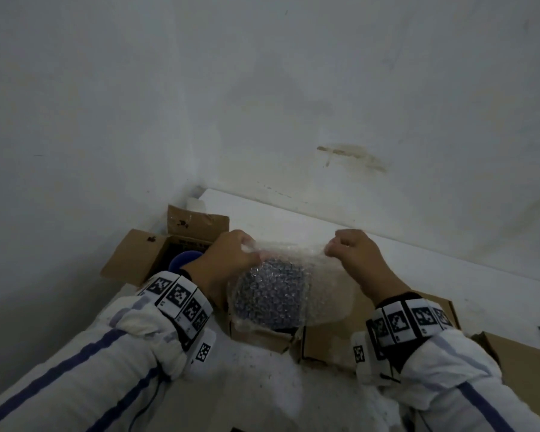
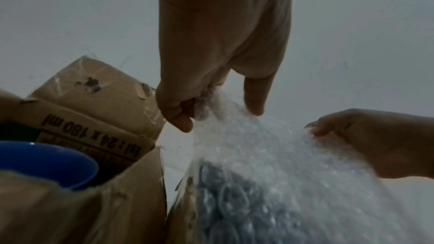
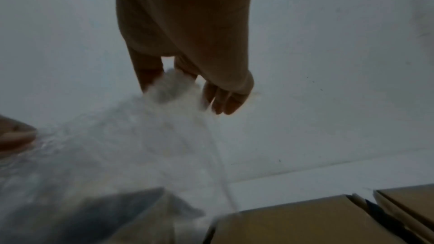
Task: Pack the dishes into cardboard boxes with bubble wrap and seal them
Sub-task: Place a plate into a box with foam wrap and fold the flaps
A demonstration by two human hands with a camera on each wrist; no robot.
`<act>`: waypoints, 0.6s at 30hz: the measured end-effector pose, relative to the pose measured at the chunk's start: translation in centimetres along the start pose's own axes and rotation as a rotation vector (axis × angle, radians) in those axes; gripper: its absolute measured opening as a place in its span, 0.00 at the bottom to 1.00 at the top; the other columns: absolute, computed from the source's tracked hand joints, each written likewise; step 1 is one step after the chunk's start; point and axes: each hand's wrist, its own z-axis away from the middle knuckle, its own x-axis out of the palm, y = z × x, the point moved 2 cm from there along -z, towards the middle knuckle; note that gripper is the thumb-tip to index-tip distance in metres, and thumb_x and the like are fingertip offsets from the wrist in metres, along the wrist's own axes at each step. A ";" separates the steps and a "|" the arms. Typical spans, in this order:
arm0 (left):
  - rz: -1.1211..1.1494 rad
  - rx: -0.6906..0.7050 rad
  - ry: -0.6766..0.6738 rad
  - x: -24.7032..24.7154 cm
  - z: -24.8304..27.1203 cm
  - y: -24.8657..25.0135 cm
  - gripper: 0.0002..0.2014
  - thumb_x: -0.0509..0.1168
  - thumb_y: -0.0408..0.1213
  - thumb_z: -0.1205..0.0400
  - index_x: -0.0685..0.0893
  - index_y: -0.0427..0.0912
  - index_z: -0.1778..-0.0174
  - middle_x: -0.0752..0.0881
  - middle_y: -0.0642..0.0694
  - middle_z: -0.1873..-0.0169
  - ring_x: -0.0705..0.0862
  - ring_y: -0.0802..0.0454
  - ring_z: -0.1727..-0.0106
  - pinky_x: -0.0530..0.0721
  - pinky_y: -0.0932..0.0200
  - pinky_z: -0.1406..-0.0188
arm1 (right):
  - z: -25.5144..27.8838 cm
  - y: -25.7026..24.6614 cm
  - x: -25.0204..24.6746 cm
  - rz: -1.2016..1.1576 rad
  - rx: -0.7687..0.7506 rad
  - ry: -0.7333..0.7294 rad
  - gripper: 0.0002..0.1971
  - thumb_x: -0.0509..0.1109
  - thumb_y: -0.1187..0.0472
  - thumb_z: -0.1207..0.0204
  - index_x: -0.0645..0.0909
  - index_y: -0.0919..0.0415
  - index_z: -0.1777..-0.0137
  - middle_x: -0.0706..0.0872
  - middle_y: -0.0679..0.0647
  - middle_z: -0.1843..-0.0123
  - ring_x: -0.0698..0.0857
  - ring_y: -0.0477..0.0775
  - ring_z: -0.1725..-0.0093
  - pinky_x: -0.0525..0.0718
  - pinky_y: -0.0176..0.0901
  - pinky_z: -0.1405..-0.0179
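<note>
A sheet of clear bubble wrap (image 1: 321, 275) hangs between my two hands above an open cardboard box (image 1: 325, 338). A dark round dish (image 1: 272, 294) shows through the wrap, enclosed in it. My left hand (image 1: 250, 246) pinches the wrap's top left corner; in the left wrist view the left hand (image 2: 199, 110) grips the bubble wrap (image 2: 270, 155) above the dish (image 2: 234, 201). My right hand (image 1: 334, 247) pinches the top right corner, and the right wrist view has this right hand (image 3: 173, 81) holding the bubble wrap (image 3: 140, 136).
A second open cardboard box (image 1: 156, 254) at the left holds a blue bowl (image 1: 186, 258), also seen as a blue bowl (image 2: 51, 162) in the left wrist view. Another box (image 1: 524, 363) lies at the right. White walls close in behind and left of the white surface (image 1: 293, 226).
</note>
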 end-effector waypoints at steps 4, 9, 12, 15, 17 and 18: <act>0.017 0.020 0.104 -1.0 -0.7 -0.2 0.20 0.67 0.58 0.33 0.78 0.43 0.68 0.80 0.39 0.58 0.79 0.47 0.57 0.74 0.60 0.62 | 0.5 -0.5 0.2 -0.358 0.154 -0.074 0.07 0.66 0.67 0.25 0.80 0.63 0.65 0.81 0.59 0.67 0.76 0.57 0.69 0.74 0.48 0.67; 0.169 -0.053 0.043 -0.3 -0.1 -0.4 0.10 0.65 0.40 0.18 0.74 0.39 0.58 0.76 0.47 0.64 0.76 0.53 0.62 0.72 0.61 0.67 | 0.7 1.1 2.5 -0.241 0.288 0.036 0.07 0.66 0.62 0.22 0.71 0.57 0.47 0.80 0.59 0.64 0.75 0.54 0.72 0.71 0.40 0.77; 0.199 -0.169 0.066 1.0 0.1 -1.2 0.16 0.66 0.43 0.18 0.69 0.42 0.41 0.77 0.44 0.51 0.78 0.51 0.56 0.77 0.61 0.68 | 1.1 2.1 4.3 -0.038 0.317 0.046 0.07 0.64 0.63 0.24 0.68 0.54 0.52 0.78 0.59 0.62 0.76 0.56 0.68 0.74 0.43 0.72; 0.257 -0.172 0.054 2.4 0.7 -1.2 0.25 0.65 0.35 0.19 0.60 0.44 0.30 0.70 0.43 0.41 0.76 0.49 0.49 0.76 0.63 0.65 | 1.4 2.2 5.8 0.214 0.205 0.029 0.04 0.60 0.67 0.24 0.71 0.58 0.56 0.76 0.57 0.55 0.73 0.50 0.66 0.71 0.38 0.70; 0.181 -0.081 0.133 2.8 0.9 -1.4 0.27 0.65 0.28 0.22 0.61 0.44 0.31 0.63 0.44 0.36 0.70 0.50 0.42 0.75 0.63 0.57 | 1.4 2.2 6.1 0.339 0.124 0.053 0.06 0.60 0.70 0.23 0.74 0.59 0.56 0.74 0.55 0.50 0.73 0.49 0.63 0.71 0.37 0.65; 0.100 -0.007 0.176 2.9 0.9 -1.5 0.27 0.66 0.27 0.24 0.62 0.45 0.34 0.60 0.44 0.34 0.67 0.50 0.40 0.73 0.62 0.51 | 1.5 2.3 6.3 0.409 0.081 0.035 0.06 0.60 0.71 0.23 0.76 0.60 0.53 0.72 0.52 0.51 0.75 0.51 0.59 0.71 0.37 0.62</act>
